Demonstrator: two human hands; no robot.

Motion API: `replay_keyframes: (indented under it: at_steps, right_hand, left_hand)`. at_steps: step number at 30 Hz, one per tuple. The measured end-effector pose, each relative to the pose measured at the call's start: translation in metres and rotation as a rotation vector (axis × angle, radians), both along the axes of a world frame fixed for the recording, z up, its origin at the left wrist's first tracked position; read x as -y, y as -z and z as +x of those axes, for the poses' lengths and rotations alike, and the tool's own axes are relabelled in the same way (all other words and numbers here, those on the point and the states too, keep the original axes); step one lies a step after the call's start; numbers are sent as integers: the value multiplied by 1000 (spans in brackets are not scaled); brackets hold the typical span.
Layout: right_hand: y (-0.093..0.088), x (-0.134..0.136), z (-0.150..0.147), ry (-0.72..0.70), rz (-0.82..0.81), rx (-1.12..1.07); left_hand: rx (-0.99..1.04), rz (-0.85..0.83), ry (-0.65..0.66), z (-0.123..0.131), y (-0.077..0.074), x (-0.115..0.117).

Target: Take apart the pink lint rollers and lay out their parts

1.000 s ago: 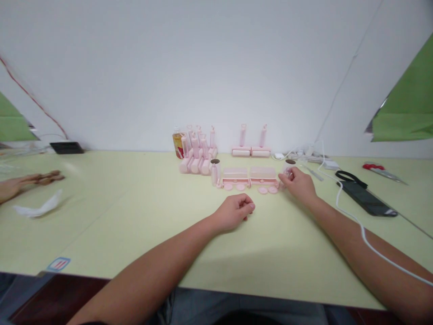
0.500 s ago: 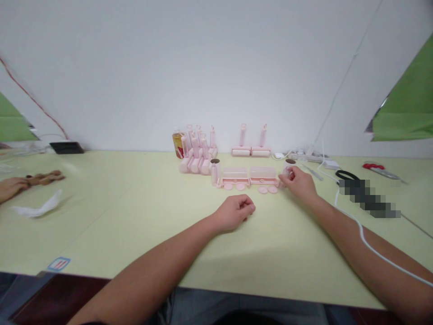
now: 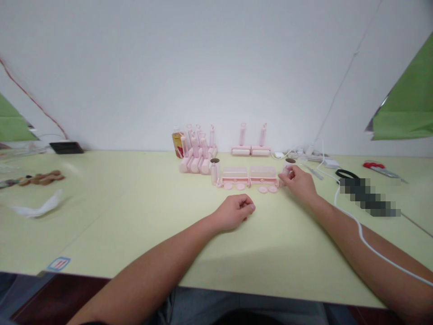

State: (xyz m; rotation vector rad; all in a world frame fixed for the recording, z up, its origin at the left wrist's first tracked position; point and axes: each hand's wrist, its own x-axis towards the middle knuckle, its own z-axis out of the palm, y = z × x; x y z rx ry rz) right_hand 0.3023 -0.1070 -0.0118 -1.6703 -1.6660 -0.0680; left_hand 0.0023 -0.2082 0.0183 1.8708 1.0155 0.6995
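Note:
My left hand (image 3: 235, 212) rests on the table with its fingers curled in, and nothing shows in them. Off to the right, my right hand (image 3: 300, 184) pinches a small translucent pink handle (image 3: 287, 170), largely covered by the fingers. Just behind it stands a white roll with a brown core (image 3: 290, 161). Between the hands' far side lie two open pink cases with clear lids (image 3: 235, 173), side by side. Small pink round caps (image 3: 263, 190) lie before them. Left of the cases, another pink handle (image 3: 214, 175) stands upright by a second roll (image 3: 215, 161).
Several pink rollers with upright handles (image 3: 195, 162) stand at the back left beside a drink bottle (image 3: 177, 143). Two more pink rollers (image 3: 251, 151) sit near the wall. A white cable (image 3: 359, 225) crosses my right forearm. Scissors (image 3: 374, 165) and a white paper piece (image 3: 39, 206) lie farther out.
Another person's hand at the far left has gone from view, leaving the brown object on the table. My own hands have barely moved.

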Motion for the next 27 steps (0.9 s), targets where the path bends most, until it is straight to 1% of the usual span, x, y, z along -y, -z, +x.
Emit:
replay_keyframes:
  at_steps: [12,22,27]
  right_hand:
    - [-7,6,-8,40,31,-87]
    - [-12,12,-13,15,72,-131]
    - [-19,19,-16,32,121,-150]
  left_hand:
    - [-12,18,-7,0,2,-1]
    - [-24,15,-3,0,1,0]
    - [-37,19,3,0,-1,0]
